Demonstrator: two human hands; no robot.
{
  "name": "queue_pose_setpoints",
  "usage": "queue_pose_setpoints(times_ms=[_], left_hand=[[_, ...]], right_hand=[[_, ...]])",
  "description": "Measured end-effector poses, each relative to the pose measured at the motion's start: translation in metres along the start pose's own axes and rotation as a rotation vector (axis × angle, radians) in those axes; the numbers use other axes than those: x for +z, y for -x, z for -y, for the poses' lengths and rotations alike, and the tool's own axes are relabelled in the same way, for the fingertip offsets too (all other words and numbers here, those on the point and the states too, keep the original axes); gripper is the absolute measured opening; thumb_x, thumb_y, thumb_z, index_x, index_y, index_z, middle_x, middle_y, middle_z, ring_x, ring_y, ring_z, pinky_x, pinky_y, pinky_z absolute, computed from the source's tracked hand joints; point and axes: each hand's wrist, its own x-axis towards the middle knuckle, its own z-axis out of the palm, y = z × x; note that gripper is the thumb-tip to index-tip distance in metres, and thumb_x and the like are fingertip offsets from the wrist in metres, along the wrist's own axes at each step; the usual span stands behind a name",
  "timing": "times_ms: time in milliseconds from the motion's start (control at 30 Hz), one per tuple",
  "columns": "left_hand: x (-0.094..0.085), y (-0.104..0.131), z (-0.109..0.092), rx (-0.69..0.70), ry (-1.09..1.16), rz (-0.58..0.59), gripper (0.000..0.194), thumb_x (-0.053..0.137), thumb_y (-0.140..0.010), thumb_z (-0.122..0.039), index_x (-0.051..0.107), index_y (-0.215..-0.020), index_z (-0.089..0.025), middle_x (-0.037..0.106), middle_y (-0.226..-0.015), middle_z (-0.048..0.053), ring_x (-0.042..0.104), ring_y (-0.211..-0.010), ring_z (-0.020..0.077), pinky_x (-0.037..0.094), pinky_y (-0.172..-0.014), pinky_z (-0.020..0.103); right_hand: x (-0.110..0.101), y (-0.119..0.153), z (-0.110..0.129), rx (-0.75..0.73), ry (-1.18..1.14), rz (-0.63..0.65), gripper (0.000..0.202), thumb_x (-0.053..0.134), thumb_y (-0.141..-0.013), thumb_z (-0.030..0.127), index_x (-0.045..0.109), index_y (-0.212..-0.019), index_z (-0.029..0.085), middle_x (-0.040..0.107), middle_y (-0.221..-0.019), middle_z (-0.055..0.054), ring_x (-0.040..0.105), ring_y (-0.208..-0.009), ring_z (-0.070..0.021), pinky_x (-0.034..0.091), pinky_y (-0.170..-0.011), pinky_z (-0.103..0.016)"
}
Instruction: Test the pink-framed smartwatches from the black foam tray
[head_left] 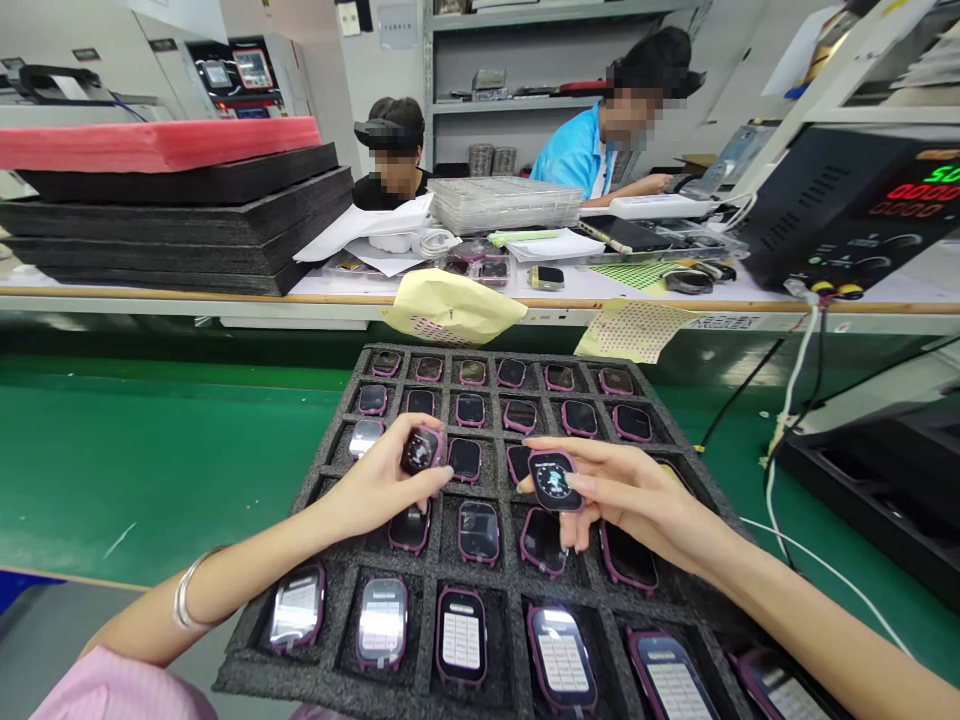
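A black foam tray (255, 655) with square compartments holds rows of strapless smartwatches in purple cases. My left hand (401, 465) grips one smartwatch (421, 450) above the tray's middle rows, its lit face showing a dial. Between the thumb and fingers of my right hand (611, 490) is another smartwatch (553, 481), also with a lit dial. In the nearest row, a watch (461, 636) and its neighbours show pale keypad-like screens. Watches farther back, such as one dark-screened watch (470, 410), lie in their compartments. My hands hide parts of some compartments.
Beyond the tray runs a bench (315, 300) with stacked black foam (172, 235), a red foam sheet (165, 145), clear plastic trays (506, 203) and papers. A power supply (847, 210) stands right, its cables hanging down. Two people sit behind the bench.
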Motion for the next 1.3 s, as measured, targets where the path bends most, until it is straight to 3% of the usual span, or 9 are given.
queue_pose_setpoints(times_ms=[100, 200, 300, 533, 933, 1033, 1167, 1300], left_hand=[[0.002, -0.004, -0.002, -0.149, 0.375, 0.195, 0.041, 0.068, -0.074, -0.021, 0.047, -0.108, -0.017, 0.062, -0.095, 0.006, 0.066, -0.083, 0.02, 0.051, -0.072, 0.032], [0.004, -0.006, -0.002, -0.224, 0.554, 0.251, 0.042, 0.065, -0.072, -0.015, 0.046, -0.109, -0.016, 0.064, -0.107, 0.013, 0.065, -0.094, 0.0235, 0.051, -0.081, 0.038], [0.009, -0.007, 0.002, -0.218, 0.586, 0.255, 0.046, 0.061, -0.073, -0.012, 0.045, -0.116, -0.016, 0.067, -0.104, 0.013, 0.065, -0.095, 0.0236, 0.051, -0.084, 0.04], [0.018, -0.007, 0.012, -0.062, 0.532, 0.293, 0.047, 0.057, -0.077, -0.007, 0.05, -0.121, -0.02, 0.065, -0.108, 0.01, 0.062, -0.102, 0.024, 0.052, -0.083, 0.038], [0.016, -0.008, 0.01, -0.035, 0.429, 0.328, 0.037, 0.054, -0.085, -0.01, 0.048, -0.12, -0.02, 0.063, -0.107, 0.01, 0.06, -0.105, 0.0233, 0.052, -0.084, 0.037], [0.018, -0.007, 0.009, -0.025, 0.359, 0.306, 0.036, 0.059, -0.084, -0.013, 0.046, -0.117, -0.02, 0.061, -0.104, 0.008, 0.062, -0.094, 0.0199, 0.052, -0.077, 0.032], [0.018, -0.007, 0.009, 0.015, 0.179, 0.194, 0.036, 0.07, -0.078, -0.017, 0.05, -0.107, -0.02, 0.055, -0.088, -0.001, 0.056, -0.074, 0.0121, 0.046, -0.07, 0.025], [0.017, -0.005, 0.008, -0.017, 0.038, 0.192, 0.022, 0.062, -0.082, -0.018, 0.05, -0.1, -0.02, 0.049, -0.079, -0.005, 0.05, -0.054, 0.0072, 0.041, -0.053, 0.021]], right_hand=[[-0.001, -0.006, -0.004, 0.071, -0.063, 0.031, 0.039, 0.065, -0.088, 0.023, 0.053, -0.125, 0.014, 0.067, -0.112, -0.019, 0.072, -0.071, -0.0224, 0.059, -0.057, -0.029], [0.0, -0.01, -0.008, 0.083, -0.092, 0.018, 0.036, 0.065, -0.086, 0.02, 0.053, -0.119, 0.017, 0.066, -0.111, -0.015, 0.072, -0.07, -0.0219, 0.058, -0.053, -0.027], [0.004, -0.011, -0.01, 0.053, -0.066, -0.01, 0.038, 0.065, -0.085, 0.02, 0.05, -0.12, 0.018, 0.066, -0.106, -0.013, 0.072, -0.068, -0.0217, 0.058, -0.051, -0.027], [0.012, -0.01, -0.01, 0.027, 0.041, -0.069, 0.041, 0.064, -0.084, 0.023, 0.049, -0.121, 0.014, 0.068, -0.103, -0.015, 0.073, -0.071, -0.0248, 0.059, -0.053, -0.029], [0.016, -0.008, -0.01, 0.011, 0.098, -0.095, 0.041, 0.066, -0.087, 0.032, 0.05, -0.12, 0.014, 0.067, -0.094, -0.01, 0.073, -0.068, -0.0228, 0.06, -0.051, -0.028], [0.017, -0.007, -0.01, 0.003, 0.11, -0.094, 0.045, 0.065, -0.089, 0.034, 0.049, -0.127, 0.015, 0.067, -0.098, -0.011, 0.073, -0.072, -0.023, 0.061, -0.053, -0.028], [0.018, -0.008, -0.01, -0.012, 0.08, -0.038, 0.053, 0.063, -0.092, 0.034, 0.044, -0.138, 0.017, 0.069, -0.096, -0.009, 0.072, -0.081, -0.024, 0.062, -0.058, -0.031], [0.014, -0.009, -0.009, -0.002, 0.137, -0.008, 0.047, 0.063, -0.092, 0.031, 0.051, -0.134, 0.014, 0.072, -0.079, -0.007, 0.072, -0.07, -0.0193, 0.059, -0.06, -0.028]])
